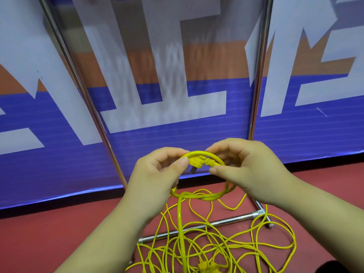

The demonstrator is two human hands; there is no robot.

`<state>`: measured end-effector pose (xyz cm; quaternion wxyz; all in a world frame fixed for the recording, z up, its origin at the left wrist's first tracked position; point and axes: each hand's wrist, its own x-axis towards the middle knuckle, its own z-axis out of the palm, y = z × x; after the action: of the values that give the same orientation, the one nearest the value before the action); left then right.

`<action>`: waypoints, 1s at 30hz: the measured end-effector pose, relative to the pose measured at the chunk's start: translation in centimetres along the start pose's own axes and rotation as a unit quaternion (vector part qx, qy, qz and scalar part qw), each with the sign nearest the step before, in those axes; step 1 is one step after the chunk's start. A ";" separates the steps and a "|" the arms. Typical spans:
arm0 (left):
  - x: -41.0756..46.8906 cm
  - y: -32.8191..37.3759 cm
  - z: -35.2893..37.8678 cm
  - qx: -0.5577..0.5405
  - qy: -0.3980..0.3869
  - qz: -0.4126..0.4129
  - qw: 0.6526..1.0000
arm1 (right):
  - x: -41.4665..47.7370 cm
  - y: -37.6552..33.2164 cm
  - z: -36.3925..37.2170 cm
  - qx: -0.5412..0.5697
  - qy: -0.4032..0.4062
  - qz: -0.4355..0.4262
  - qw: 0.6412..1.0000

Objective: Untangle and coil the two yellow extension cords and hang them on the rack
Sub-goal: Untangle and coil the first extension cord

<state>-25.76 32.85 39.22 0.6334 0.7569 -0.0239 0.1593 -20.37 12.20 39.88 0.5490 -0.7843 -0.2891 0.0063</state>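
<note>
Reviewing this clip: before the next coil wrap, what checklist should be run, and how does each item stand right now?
1. Left hand pinching the yellow plastic plug: ok.
2. Right hand pinching the yellow extension cord beside the plug: ok.
3. First small loop formed between the hands: ok.
4. Remaining yellow cord pile on the red floor untangled: not ok.
5. Pile free of the chrome rack base bar: not ok, strands cross it.
6. Rack top to hang on: cannot tell, out of view.
</note>
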 end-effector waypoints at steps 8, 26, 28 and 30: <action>0.3 0.3 -0.5 -0.154 0.021 -0.096 0.983 | 0.1 -1.2 0.1 -0.036 0.107 -0.052 0.992; -0.2 1.3 -1.5 0.019 -0.046 -0.023 0.998 | 1.4 0.1 0.2 0.202 0.166 0.160 0.952; -0.2 1.3 -1.5 0.040 -0.023 -0.013 0.999 | 1.5 0.2 0.2 0.184 0.161 0.160 0.956; -0.2 1.3 -1.4 0.042 0.006 -0.001 0.999 | 1.4 0.1 0.1 0.178 0.152 0.160 0.959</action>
<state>-26.56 33.91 40.58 0.6010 0.7821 -0.0132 0.1640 -19.19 12.94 40.14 0.7088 -0.7018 -0.0672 0.0254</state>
